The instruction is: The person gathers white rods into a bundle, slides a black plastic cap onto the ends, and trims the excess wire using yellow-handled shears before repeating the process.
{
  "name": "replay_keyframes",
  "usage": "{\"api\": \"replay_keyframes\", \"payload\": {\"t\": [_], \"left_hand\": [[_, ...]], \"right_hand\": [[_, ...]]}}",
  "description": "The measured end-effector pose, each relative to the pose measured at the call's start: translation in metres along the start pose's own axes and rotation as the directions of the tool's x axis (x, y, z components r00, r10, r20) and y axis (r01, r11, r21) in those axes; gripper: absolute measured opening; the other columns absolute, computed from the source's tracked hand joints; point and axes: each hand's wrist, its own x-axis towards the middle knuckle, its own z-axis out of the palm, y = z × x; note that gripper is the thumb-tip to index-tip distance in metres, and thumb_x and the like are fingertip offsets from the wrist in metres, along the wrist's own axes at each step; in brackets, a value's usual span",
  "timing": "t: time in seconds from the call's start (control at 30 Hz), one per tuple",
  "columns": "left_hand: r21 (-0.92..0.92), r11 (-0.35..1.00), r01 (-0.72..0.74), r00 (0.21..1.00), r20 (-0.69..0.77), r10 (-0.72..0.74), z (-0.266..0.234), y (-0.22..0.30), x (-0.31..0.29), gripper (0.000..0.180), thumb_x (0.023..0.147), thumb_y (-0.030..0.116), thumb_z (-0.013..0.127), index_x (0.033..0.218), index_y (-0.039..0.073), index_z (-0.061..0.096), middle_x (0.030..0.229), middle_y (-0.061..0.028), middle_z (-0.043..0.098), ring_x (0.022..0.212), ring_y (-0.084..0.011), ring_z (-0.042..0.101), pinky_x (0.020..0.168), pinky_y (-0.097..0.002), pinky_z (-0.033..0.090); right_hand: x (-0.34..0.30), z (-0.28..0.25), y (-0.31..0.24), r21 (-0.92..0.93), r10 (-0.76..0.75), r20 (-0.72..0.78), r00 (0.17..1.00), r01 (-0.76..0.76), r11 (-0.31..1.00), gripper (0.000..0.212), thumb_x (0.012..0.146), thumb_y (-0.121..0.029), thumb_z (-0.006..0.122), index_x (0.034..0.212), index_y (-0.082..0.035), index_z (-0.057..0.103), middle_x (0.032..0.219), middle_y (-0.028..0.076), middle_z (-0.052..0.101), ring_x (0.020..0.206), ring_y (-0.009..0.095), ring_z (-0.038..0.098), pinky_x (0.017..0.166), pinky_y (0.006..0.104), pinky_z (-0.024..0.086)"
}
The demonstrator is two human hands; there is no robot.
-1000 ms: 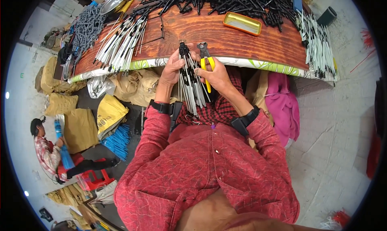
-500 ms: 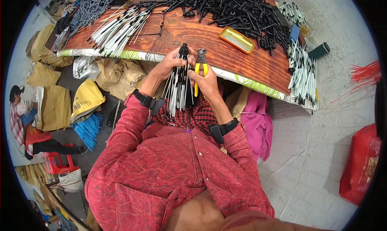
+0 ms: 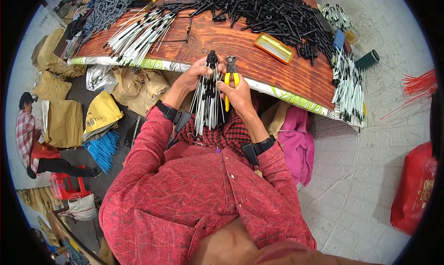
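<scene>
My left hand [image 3: 193,75] is closed round the upper part of a bundle of thin white rods with black ends [image 3: 206,108]. Their black tips gather at the top of the fist, while the pale lengths fan downward over my lap. Beside it, my right hand [image 3: 238,93] grips end-cutting pliers with yellow handles [image 3: 230,70], jaws pointing up and away from me. The fingers of both hands nearly meet at the bundle; whether the right fingertips also pinch a rod is hidden. Both hands are just in front of the table's near edge.
On the wooden table [image 3: 210,38] lie a heap of black plastic parts [image 3: 273,15], grey parts [image 3: 107,8], more white rods [image 3: 141,36] and a yellow open tin [image 3: 274,47]. Rods [image 3: 348,87] overhang its right end. A person [image 3: 30,131] sits at far left near sacks [image 3: 64,121].
My hands keep almost the same pose on the bundle and pliers. The view has shifted slightly, and the person at far left has moved a little, head and arms in a different position.
</scene>
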Motion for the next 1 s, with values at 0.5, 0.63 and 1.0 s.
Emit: {"api": "replay_keyframes", "payload": {"t": [0.5, 0.63, 1.0], "left_hand": [[0.072, 0.997, 0.037, 0.998, -0.045, -0.033, -0.003, 0.005, -0.004, 0.053, 0.085, 0.023, 0.074, 0.128, 0.002, 0.051, 0.104, -0.0035, 0.062, 0.103, -0.0172, 0.059, 0.097, -0.0324, 0.044], [0.049, 0.998, 0.042, 0.999, -0.013, -0.042, 0.000, 0.009, -0.006, 0.053, 0.086, 0.023, 0.073, 0.129, 0.002, 0.049, 0.103, -0.0052, 0.060, 0.104, -0.0204, 0.058, 0.097, -0.0341, 0.045], [0.065, 0.996, 0.069, 0.990, 0.119, -0.076, 0.003, 0.013, -0.005, 0.074, 0.089, 0.033, 0.071, 0.145, -0.002, 0.038, 0.113, -0.0079, 0.059, 0.109, -0.0208, 0.056, 0.096, -0.0321, 0.043]], "right_hand": [[-0.001, -0.015, -0.015, -0.323, 0.040, -0.016, 0.999, -0.044, 0.945, 0.029, 0.089, -0.020, 0.071, 0.105, -0.001, 0.055, 0.082, 0.005, 0.064, 0.062, 0.011, 0.060, 0.056, 0.0258, 0.050], [0.001, -0.055, -0.034, -0.612, -0.019, -0.013, 1.000, 0.007, 0.791, 0.030, 0.092, -0.028, 0.068, 0.103, -0.004, 0.056, 0.081, 0.007, 0.067, 0.062, 0.015, 0.063, 0.056, 0.0303, 0.050], [0.011, -0.093, -0.048, -0.990, -0.657, 0.144, 0.740, 0.104, -0.100, 0.037, 0.084, -0.032, 0.075, 0.107, -0.008, 0.059, 0.085, 0.013, 0.063, 0.073, 0.035, 0.062, 0.063, 0.0467, 0.049]]}}
